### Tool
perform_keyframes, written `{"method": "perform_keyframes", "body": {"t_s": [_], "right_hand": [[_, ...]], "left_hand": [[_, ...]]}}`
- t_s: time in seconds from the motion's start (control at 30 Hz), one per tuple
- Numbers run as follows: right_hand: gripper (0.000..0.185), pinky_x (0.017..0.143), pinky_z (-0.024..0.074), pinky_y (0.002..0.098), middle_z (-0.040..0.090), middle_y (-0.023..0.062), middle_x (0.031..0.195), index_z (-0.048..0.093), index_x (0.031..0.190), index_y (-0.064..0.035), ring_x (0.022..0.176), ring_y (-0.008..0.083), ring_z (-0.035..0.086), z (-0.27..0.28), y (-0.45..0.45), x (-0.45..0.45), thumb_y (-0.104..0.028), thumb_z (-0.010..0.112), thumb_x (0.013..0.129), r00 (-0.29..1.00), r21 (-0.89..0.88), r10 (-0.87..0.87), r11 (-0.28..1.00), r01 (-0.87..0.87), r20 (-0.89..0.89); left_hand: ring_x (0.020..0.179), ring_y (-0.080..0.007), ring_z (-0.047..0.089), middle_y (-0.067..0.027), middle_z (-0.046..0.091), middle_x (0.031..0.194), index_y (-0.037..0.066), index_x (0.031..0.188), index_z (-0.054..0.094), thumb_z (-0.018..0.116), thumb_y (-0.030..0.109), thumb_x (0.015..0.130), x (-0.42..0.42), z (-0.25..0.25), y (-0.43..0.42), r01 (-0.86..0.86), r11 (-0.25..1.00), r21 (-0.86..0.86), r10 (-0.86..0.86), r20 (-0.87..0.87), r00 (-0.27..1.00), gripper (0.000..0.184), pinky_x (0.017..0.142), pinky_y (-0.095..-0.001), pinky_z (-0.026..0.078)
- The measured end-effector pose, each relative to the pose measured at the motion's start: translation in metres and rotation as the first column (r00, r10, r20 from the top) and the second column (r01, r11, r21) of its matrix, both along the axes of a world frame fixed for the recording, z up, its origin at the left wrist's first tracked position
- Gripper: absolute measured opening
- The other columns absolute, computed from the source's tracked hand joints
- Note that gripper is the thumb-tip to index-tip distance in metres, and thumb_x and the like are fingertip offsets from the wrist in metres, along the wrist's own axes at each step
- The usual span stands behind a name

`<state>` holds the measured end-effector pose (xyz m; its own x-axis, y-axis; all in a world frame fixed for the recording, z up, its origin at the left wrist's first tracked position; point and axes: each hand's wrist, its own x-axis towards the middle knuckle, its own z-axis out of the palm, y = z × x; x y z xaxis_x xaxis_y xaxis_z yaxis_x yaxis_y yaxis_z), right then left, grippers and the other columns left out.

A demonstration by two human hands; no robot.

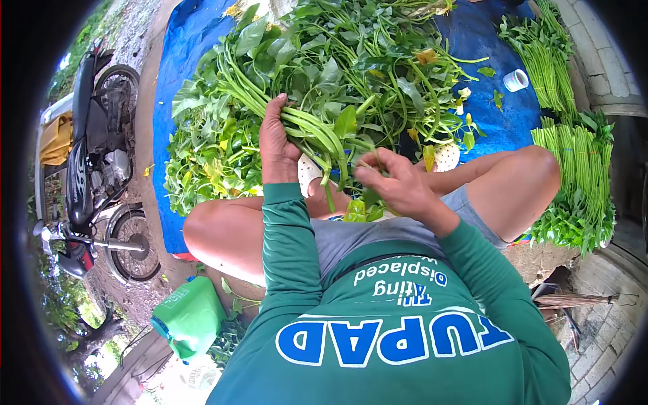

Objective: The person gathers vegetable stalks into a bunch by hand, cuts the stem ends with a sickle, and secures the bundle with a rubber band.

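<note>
My left hand (280,140) is wrapped round a bunch of long green stems (314,131), whose leafy ends point up and to the left. Close to the cut ends, on the right, my right hand (395,177) has its fingers pinched together around something too small to make out. Loose leafy greens (324,61) are heaped in front of me on a blue tarp (482,101). Some yellow leaves show among them.
Tied bundles of stems (574,155) lie at the right, with more above them. A white cup (516,80) lies on the tarp. At the left are a green jug (192,314) and a parked motorcycle (84,155).
</note>
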<state>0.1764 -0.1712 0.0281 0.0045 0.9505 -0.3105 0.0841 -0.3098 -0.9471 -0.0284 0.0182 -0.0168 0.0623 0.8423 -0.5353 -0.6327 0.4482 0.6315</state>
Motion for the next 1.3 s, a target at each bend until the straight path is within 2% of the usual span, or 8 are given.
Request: {"method": "perform_keyframes", "body": {"t_s": [0.1, 0.4, 0.83, 0.93, 1.03, 1.13, 1.2, 1.3], "right_hand": [[0.021, 0.075, 0.0517, 0.0292, 0.073, 0.0037, 0.096, 0.073, 0.108, 0.0006, 0.083, 0.0108, 0.063, -0.013, 0.007, -0.015, -0.019, 0.075, 0.101, 0.939, -0.085, -0.071, 0.995, 0.045, -0.337], [0.019, 0.073, 0.0547, 0.0337, 0.057, -0.0041, 0.087, 0.071, 0.112, -0.0076, 0.082, 0.0108, 0.060, 0.021, 0.029, 0.021, -0.024, 0.065, 0.104, 0.850, -0.451, -0.331, 0.883, 0.126, -0.410], [0.019, 0.059, 0.0461, 0.0292, 0.071, -0.0005, 0.096, 0.074, 0.110, -0.0083, 0.079, 0.0083, 0.061, 0.015, 0.050, 0.021, -0.024, 0.069, 0.101, 0.834, -0.349, -0.130, 0.934, -0.080, -0.536], [0.017, 0.056, 0.0429, 0.0301, 0.070, -0.0006, 0.089, 0.077, 0.101, -0.0081, 0.072, 0.0086, 0.059, 0.016, 0.060, 0.021, -0.020, 0.066, 0.098, 0.937, -0.326, 0.311, 0.879, -0.348, -0.161], [0.018, 0.058, 0.0460, 0.0320, 0.068, -0.0011, 0.079, 0.077, 0.093, -0.0072, 0.067, 0.0090, 0.059, 0.031, 0.045, 0.006, -0.017, 0.063, 0.095, 0.478, -0.424, 0.832, 0.555, -0.716, 0.283], [0.019, 0.061, 0.0514, 0.0316, 0.068, -0.0016, 0.080, 0.077, 0.101, -0.0064, 0.064, 0.0099, 0.062, -0.039, 0.013, 0.025, -0.018, 0.062, 0.098, 0.675, -0.150, 0.660, 0.742, -0.653, 0.328], [0.022, 0.061, 0.0486, 0.0307, 0.070, 0.0016, 0.085, 0.077, 0.106, -0.0072, 0.068, 0.0100, 0.061, -0.041, 0.021, 0.027, -0.025, 0.066, 0.101, 0.954, -0.299, 0.283, 0.906, -0.299, -0.098], [0.019, 0.059, 0.0445, 0.0275, 0.069, -0.0003, 0.088, 0.077, 0.109, -0.0088, 0.069, 0.0078, 0.059, -0.039, 0.030, 0.014, -0.026, 0.070, 0.103, 0.899, -0.456, -0.089, 0.881, -0.130, -0.429]], "left_hand": [[0.071, -0.0225, 0.069, -0.0065, 0.070, 0.083, 0.007, 0.093, 0.069, 0.082, 0.023, 0.094, 0.001, -0.006, 0.003, -0.015, 1.000, 0.009, 0.015, -0.007, 1.000, 0.020, 0.069, -0.0400, 0.062], [0.072, -0.0229, 0.070, -0.0074, 0.070, 0.083, 0.005, 0.093, 0.069, 0.080, 0.022, 0.095, 0.005, -0.010, -0.001, 0.012, 1.000, 0.029, -0.011, -0.042, 0.999, 0.021, 0.070, -0.0409, 0.063], [0.074, -0.0225, 0.070, -0.0066, 0.072, 0.086, 0.007, 0.099, 0.069, 0.079, 0.021, 0.096, -0.006, -0.001, 0.000, -0.014, 0.996, 0.090, 0.020, -0.068, 0.997, 0.017, 0.073, -0.0391, 0.062], [0.074, -0.0215, 0.069, -0.0064, 0.071, 0.085, 0.006, 0.096, 0.070, 0.079, 0.021, 0.096, 0.000, -0.008, 0.000, -0.028, 0.987, 0.159, 0.054, -0.167, 0.984, 0.017, 0.072, -0.0371, 0.061], [0.072, -0.0211, 0.069, -0.0064, 0.071, 0.082, 0.006, 0.093, 0.070, 0.079, 0.019, 0.095, -0.002, -0.005, 0.007, -0.044, 0.988, 0.148, 0.069, -0.169, 0.983, 0.016, 0.070, -0.0370, 0.061], [0.072, -0.0216, 0.069, -0.0070, 0.072, 0.083, 0.007, 0.093, 0.069, 0.079, 0.017, 0.095, -0.019, 0.005, 0.017, -0.088, 0.991, 0.098, 0.099, -0.115, 0.988, 0.014, 0.068, -0.0381, 0.061], [0.072, -0.0215, 0.070, -0.0074, 0.072, 0.084, 0.007, 0.093, 0.069, 0.079, 0.018, 0.095, -0.023, 0.012, 0.015, -0.100, 0.992, 0.072, 0.103, -0.043, 0.994, 0.014, 0.068, -0.0381, 0.062], [0.073, -0.0217, 0.071, -0.0082, 0.073, 0.085, 0.007, 0.095, 0.069, 0.079, 0.017, 0.095, -0.018, 0.014, 0.014, -0.081, 0.995, 0.057, 0.075, 0.088, 0.993, 0.015, 0.069, -0.0377, 0.062]]}}
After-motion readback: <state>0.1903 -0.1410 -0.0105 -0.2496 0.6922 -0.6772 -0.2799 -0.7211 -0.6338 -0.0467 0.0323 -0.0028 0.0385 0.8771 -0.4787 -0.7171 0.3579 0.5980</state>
